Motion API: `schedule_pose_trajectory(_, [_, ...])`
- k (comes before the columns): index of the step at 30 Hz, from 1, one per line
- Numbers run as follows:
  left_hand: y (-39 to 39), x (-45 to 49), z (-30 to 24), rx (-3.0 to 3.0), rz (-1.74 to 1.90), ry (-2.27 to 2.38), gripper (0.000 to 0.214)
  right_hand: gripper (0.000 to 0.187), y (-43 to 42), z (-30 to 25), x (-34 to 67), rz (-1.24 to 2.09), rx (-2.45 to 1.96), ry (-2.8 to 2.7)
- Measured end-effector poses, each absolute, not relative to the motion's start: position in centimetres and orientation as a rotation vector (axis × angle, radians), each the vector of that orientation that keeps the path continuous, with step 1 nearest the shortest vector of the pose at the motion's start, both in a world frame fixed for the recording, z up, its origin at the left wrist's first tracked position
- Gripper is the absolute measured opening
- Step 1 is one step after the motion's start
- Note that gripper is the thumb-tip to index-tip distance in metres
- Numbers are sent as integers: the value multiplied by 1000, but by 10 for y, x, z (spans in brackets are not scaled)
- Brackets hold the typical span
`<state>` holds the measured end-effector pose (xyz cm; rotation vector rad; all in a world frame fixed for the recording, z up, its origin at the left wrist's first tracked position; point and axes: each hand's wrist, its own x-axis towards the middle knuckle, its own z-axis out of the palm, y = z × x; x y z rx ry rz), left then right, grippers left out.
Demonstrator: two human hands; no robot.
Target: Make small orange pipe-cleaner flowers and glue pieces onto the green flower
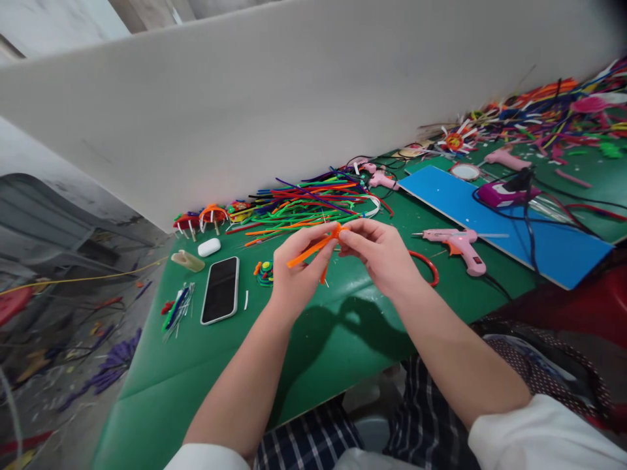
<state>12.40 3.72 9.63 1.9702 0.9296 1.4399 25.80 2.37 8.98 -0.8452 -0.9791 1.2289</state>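
Observation:
Both hands meet above the green table (196,365) at its middle. An orange pipe cleaner (309,253) is pinched between them, its coiled end at the fingertips and a straight length crossing my left palm. My left hand (300,267) is closed on it from the left side. From the right, the thumb and forefinger of my right hand (375,251) pinch the coiled part. Just left of the hands lies a small coiled piece (265,273) in green, yellow and orange. A red curved pipe cleaner (431,266) rests beyond my right wrist.
Loose pipe cleaners (304,205) are heaped behind the hands. A pink glue gun (458,243) lies at right by a blue board (490,222) carrying a purple tool (507,190) with cords. A phone (220,290) and a white case (209,247) lie at left.

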Motion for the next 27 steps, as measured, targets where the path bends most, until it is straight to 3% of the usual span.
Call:
schedule_pose_trajectory(6, [39, 124, 96, 1969, 1390, 826, 23, 13, 24, 88, 258, 1257, -824, -951])
schedule_pose_trajectory(14, [44, 119, 96, 2003, 1306, 696, 24, 8, 20, 93, 267, 1054, -977, -1230])
schedule_pose_trajectory(22, [48, 106, 103, 2166, 1099, 734, 28, 7, 22, 95, 272, 1233, -929, -1213])
schedule_pose_trajectory(27, [53, 98, 106, 1955, 1026, 804, 31, 9, 22, 94, 271, 1241, -909, -1165])
